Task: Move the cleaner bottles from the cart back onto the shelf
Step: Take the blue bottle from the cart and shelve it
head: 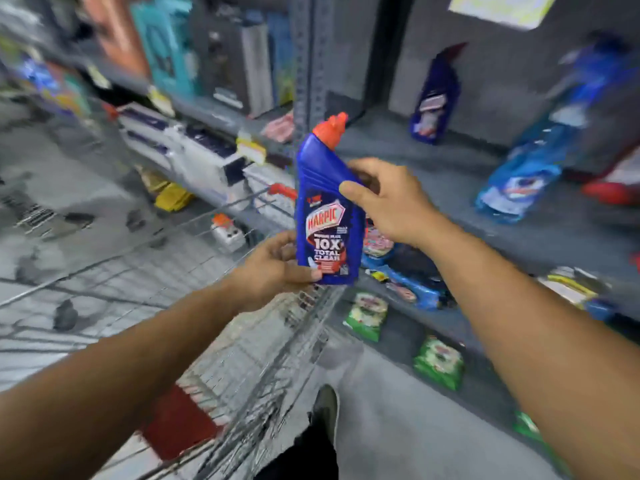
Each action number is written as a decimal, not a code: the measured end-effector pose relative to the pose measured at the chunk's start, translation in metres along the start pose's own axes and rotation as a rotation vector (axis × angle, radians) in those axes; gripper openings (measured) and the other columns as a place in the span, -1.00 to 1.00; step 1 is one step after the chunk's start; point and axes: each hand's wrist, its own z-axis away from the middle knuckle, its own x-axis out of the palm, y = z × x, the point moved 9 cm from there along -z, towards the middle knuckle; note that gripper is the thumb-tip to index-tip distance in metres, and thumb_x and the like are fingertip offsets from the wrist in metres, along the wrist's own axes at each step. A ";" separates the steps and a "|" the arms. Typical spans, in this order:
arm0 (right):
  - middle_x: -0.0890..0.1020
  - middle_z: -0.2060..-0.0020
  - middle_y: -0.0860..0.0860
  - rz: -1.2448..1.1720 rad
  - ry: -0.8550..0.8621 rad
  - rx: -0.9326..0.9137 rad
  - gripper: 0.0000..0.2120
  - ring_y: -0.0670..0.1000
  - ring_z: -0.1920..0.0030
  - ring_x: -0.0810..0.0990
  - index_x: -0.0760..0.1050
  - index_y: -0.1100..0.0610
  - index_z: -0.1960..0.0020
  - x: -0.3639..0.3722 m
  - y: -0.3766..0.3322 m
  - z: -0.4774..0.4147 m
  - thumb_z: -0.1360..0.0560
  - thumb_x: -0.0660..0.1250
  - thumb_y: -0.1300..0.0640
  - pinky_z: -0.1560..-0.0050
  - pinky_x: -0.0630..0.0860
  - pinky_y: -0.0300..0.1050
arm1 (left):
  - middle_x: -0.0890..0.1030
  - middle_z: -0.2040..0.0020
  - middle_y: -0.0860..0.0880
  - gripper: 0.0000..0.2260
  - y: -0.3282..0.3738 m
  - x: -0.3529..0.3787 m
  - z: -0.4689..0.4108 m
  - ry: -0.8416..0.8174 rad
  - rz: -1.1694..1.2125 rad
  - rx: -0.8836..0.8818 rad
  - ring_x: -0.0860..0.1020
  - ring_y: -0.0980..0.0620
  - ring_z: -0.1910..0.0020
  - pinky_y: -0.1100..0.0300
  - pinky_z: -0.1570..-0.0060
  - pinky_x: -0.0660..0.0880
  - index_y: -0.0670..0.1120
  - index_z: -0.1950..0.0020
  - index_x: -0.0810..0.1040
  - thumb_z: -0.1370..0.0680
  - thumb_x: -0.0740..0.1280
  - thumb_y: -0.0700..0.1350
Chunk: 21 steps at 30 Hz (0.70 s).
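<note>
A blue bottle (pixel 325 209) with an orange cap is gripped at its base by the closed left hand (pixel 273 268) and at its shoulder by the closed right hand (pixel 391 199), held upright above the wire cart (pixel 194 306), near the grey shelf (pixel 450 168) where another blue bottle (pixel 434 98) stands far right.
</note>
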 end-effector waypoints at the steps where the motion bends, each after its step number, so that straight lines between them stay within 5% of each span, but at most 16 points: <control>1: 0.65 -0.09 0.00 -0.004 0.044 -0.002 -0.61 -0.06 -0.06 0.62 0.49 0.10 -0.24 -0.024 -0.003 0.011 -0.43 0.33 0.04 -0.20 0.51 0.04 | 0.68 0.11 -0.09 -0.56 0.013 0.020 -0.002 -0.034 -0.016 0.023 0.65 -0.04 0.22 0.13 0.28 0.64 -0.11 -0.09 0.47 -0.33 0.44 -0.47; 6: 0.64 -0.11 0.02 0.039 0.180 0.024 -0.60 -0.02 -0.09 0.61 0.47 0.11 -0.27 -0.097 0.003 0.045 -0.44 0.33 0.07 -0.22 0.50 0.06 | 0.66 0.06 -0.17 -0.54 0.043 0.085 -0.019 -0.090 -0.105 0.080 0.62 -0.17 0.13 0.03 0.18 0.62 -0.17 -0.10 0.47 -0.29 0.47 -0.48; 11: 0.61 -0.21 0.02 0.115 0.277 0.057 -0.56 0.01 -0.18 0.58 0.40 0.06 -0.32 -0.133 0.033 0.043 -0.46 0.32 0.07 -0.26 0.46 0.05 | 0.66 0.02 -0.21 -0.46 0.059 0.112 -0.068 0.023 -0.263 0.123 0.63 -0.15 0.10 -0.04 0.09 0.62 -0.17 -0.11 0.47 -0.20 0.54 -0.41; 15: 0.57 -0.26 0.04 0.162 0.361 0.111 -0.54 0.05 -0.23 0.55 0.37 0.06 -0.36 -0.158 0.068 0.006 -0.48 0.31 0.11 -0.28 0.44 0.02 | 0.66 0.03 -0.08 -0.46 0.072 0.130 -0.138 0.120 -0.403 0.189 0.65 -0.12 0.02 -0.12 -0.04 0.60 0.02 0.03 0.46 -0.11 0.62 -0.21; 21: 0.56 -0.22 0.13 0.351 0.389 0.165 -0.56 0.14 -0.20 0.53 0.38 0.07 -0.36 -0.183 0.131 -0.083 -0.49 0.30 0.12 -0.18 0.37 -0.14 | 0.67 -0.02 -0.05 -0.42 0.075 0.145 -0.261 0.143 -0.556 0.196 0.62 -0.08 0.00 -0.10 -0.04 0.58 0.01 -0.06 0.45 -0.14 0.62 0.03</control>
